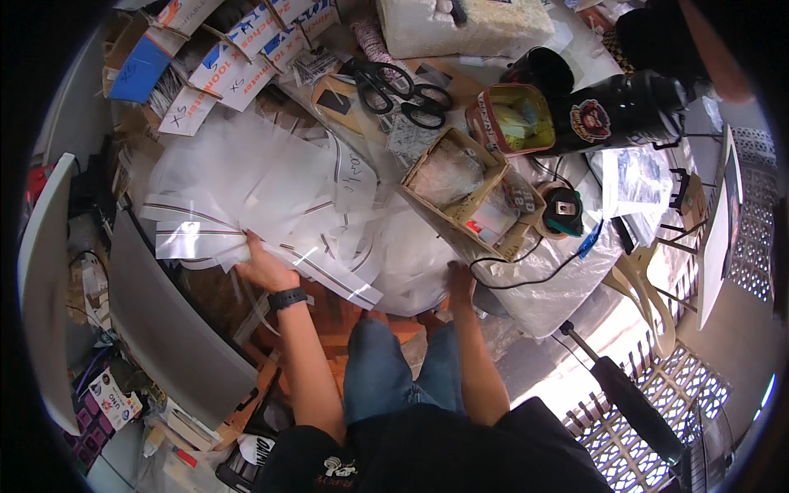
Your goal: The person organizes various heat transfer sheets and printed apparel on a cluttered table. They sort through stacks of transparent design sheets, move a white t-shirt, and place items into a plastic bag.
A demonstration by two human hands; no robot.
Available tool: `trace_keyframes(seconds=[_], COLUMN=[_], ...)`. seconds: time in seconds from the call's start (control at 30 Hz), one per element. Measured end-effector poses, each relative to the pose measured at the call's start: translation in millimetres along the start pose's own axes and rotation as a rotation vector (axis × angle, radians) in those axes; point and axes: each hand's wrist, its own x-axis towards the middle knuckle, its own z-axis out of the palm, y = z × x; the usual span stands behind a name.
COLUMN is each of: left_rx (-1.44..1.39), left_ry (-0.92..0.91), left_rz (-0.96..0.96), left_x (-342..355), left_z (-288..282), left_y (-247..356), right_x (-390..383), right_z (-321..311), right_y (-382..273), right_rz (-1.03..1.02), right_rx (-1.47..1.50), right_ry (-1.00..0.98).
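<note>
Clock taken from the centre of the view, 12 at the top. Your left hand (267,269) sits between 8 and 9, its grip closed to a pinch at the lower edge of the clear plastic sheeting (263,164), just where the striped bands meet. The sheeting fans out toward 10 and spreads back to the middle in overlapping, slippery-looking layers. Your right hand (460,283) is at 4, beside the sheeting's right-hand edge; fingers bunched, but you cannot tell from here how far its grip is closed, or whether it has hold of anything. For handling: pinch at the striped bands, likely the stiffer part, and let the limp film follow. Square the layers by lifting both edges evenly; a one-sided pull would probably make the loose ones slide. Note the black cable (497,287) just past 3, near your right hand: bring the plastic over it, not under. Give room to the cardboard tray (479,200) between 1 and 2, and the black scissors (404,94) at 12, which could snag a swept corner.
</note>
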Motion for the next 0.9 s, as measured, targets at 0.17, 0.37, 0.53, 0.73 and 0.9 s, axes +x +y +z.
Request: trace_keyframes(seconds=[0.17, 0.37, 0.53, 0.73, 0.9], left_rx=[0.196, 0.463, 0.165, 0.591, 0.902], left_ry=[0.015, -0.179, -0.343, -0.675, -0.980], left_rz=[-0.022, 0.088, 0.226, 0.375, 0.187], left_x=[-53, -117, -153, -145, -141], left_z=[2, -67, -70, -69, -52], left_y=[-16, -150, -174, -200, -267], right_x=[-62, -86, -96, -96, -84], right_z=[-3, -6, -20, -28, -12], right_y=[1, -78, -81, -78, -72], right_rz=[-0.039, 0.073, 0.122, 0.103, -0.079], right_rx=[0.336, 0.423, 0.333, 0.254, 0.042], right_ry=[0.191, 0.138, 0.067, 0.066, 0.135])
